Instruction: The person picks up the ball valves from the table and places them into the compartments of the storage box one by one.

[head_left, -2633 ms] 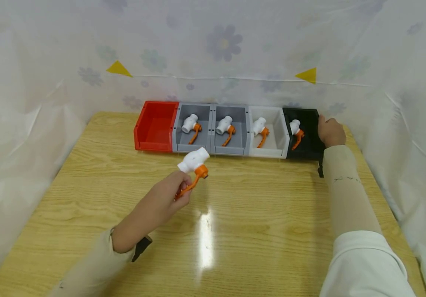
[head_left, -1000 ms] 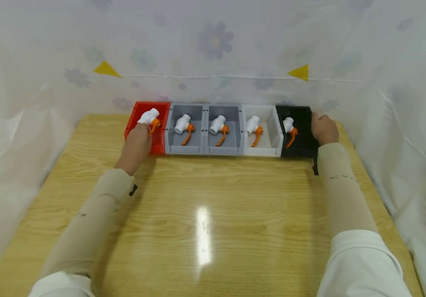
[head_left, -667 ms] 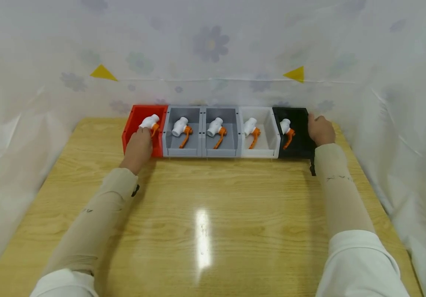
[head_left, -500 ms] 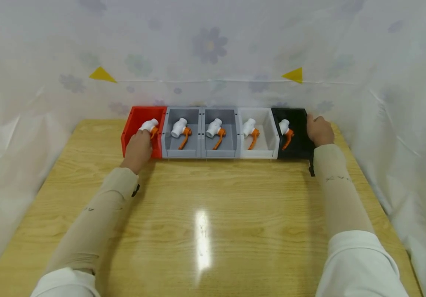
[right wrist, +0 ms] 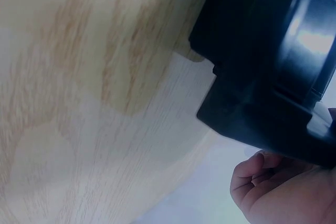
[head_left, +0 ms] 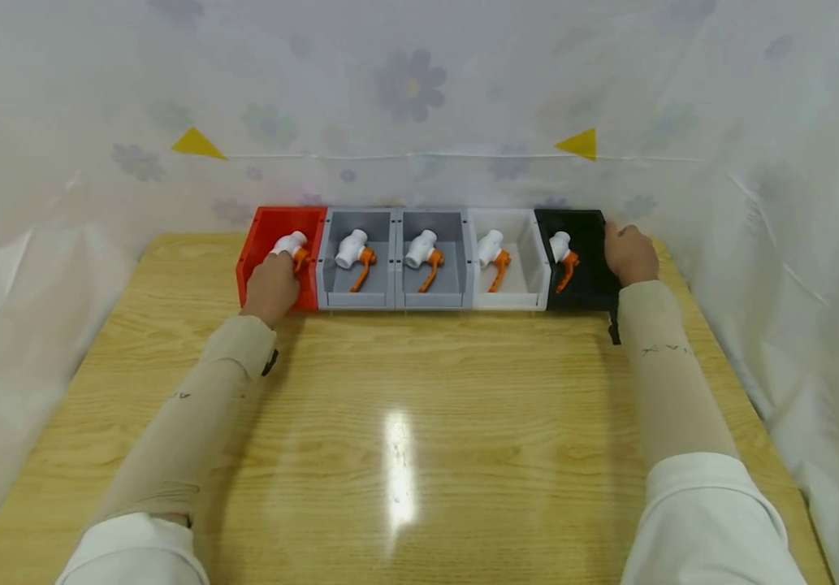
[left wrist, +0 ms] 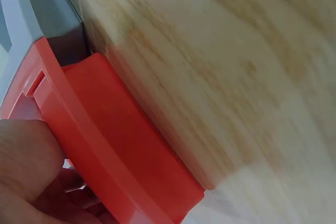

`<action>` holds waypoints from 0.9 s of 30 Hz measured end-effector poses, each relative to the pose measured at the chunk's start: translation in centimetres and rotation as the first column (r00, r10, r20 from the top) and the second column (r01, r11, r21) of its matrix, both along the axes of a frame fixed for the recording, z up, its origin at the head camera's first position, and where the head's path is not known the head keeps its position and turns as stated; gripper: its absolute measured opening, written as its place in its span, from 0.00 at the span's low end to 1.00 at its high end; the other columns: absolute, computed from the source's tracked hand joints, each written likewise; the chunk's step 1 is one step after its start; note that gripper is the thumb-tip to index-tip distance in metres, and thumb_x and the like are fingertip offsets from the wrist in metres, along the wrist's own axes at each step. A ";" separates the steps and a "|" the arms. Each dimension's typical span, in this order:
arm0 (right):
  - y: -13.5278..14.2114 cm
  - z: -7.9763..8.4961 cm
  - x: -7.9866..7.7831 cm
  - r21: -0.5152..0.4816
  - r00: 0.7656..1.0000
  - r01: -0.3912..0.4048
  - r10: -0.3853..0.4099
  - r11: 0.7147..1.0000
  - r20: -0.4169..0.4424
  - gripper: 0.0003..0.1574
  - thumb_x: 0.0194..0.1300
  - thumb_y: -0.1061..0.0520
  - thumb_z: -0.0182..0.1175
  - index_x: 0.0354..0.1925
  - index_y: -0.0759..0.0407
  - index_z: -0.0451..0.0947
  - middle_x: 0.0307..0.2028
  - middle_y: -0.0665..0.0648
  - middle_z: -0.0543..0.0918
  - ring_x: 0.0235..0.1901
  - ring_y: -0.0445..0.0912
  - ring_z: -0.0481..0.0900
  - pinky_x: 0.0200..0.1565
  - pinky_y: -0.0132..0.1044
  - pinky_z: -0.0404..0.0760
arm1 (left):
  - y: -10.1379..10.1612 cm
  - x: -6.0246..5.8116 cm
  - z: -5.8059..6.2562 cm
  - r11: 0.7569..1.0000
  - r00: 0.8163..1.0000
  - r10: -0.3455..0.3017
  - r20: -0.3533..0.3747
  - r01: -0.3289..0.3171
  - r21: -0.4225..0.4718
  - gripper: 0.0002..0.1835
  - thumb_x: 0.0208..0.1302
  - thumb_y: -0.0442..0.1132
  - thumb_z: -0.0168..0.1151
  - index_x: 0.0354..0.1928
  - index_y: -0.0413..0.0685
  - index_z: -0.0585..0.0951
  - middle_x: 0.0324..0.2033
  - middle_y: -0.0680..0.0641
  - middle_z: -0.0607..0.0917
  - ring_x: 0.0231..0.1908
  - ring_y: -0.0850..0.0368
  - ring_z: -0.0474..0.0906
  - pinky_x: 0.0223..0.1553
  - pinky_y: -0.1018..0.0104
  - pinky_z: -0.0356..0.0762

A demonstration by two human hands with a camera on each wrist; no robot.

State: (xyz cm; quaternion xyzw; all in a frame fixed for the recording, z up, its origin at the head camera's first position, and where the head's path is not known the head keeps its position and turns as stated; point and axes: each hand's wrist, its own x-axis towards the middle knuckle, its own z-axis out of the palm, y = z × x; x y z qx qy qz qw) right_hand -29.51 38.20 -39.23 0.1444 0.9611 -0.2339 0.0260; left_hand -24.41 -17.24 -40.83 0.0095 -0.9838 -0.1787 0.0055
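My left hand (head_left: 271,288) reaches over the front of the red bin (head_left: 257,244) and grips a white ball valve (head_left: 291,242) with an orange lever, its body resting low inside the bin. The lever is partly hidden by the fingers. In the left wrist view, the thumb side of the hand (left wrist: 26,166) lies at the red bin's front lip (left wrist: 115,145), and the valve is hidden. At the far right of the row, my right hand (head_left: 633,254) holds the outer side wall of the black bin (head_left: 598,276); its fingers (right wrist: 252,174) curl beside that wall in the right wrist view.
Between the red and black bins stand two grey bins (head_left: 361,301) and a white bin (head_left: 529,299), side by side. A similar valve (head_left: 353,249) lies in each of these and in the black bin. The row stands on a wooden table (head_left: 463,422) against a flowered curtain (head_left: 346,97).
My left hand has carried the valve from above the table forward and left into the red bin, then lowered it there. The right hand has stayed on the black bin.
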 end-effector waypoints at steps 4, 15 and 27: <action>0.0 0.0 0.0 -0.006 1.000 0.003 -0.003 1.000 0.001 0.52 0.67 0.31 0.17 0.59 0.74 0.59 0.54 0.75 0.67 0.48 0.68 0.68 0.48 0.60 0.66 | 0.0 0.1 0.2 1.000 1.000 0.008 0.006 -0.008 0.015 0.10 0.63 0.34 0.53 0.41 0.31 0.70 0.33 0.35 0.74 0.30 0.41 0.72 0.31 0.54 0.72; 0.0 -0.2 0.0 -0.013 1.000 0.008 -0.009 1.000 -0.008 0.53 0.66 0.30 0.17 0.59 0.73 0.59 0.53 0.75 0.67 0.48 0.67 0.69 0.48 0.60 0.66 | 0.0 -0.4 0.2 0.997 0.995 0.073 0.068 -0.075 0.021 0.09 0.62 0.35 0.53 0.39 0.34 0.71 0.31 0.37 0.76 0.28 0.42 0.72 0.28 0.56 0.70; -0.1 -0.1 0.1 -0.006 1.000 0.015 -0.015 1.000 -0.007 0.51 0.67 0.31 0.19 0.58 0.74 0.60 0.52 0.75 0.68 0.46 0.66 0.69 0.46 0.59 0.67 | 0.0 -0.6 0.2 0.995 0.989 0.088 0.115 -0.093 0.040 0.10 0.64 0.36 0.53 0.40 0.35 0.71 0.31 0.37 0.77 0.28 0.43 0.73 0.26 0.57 0.71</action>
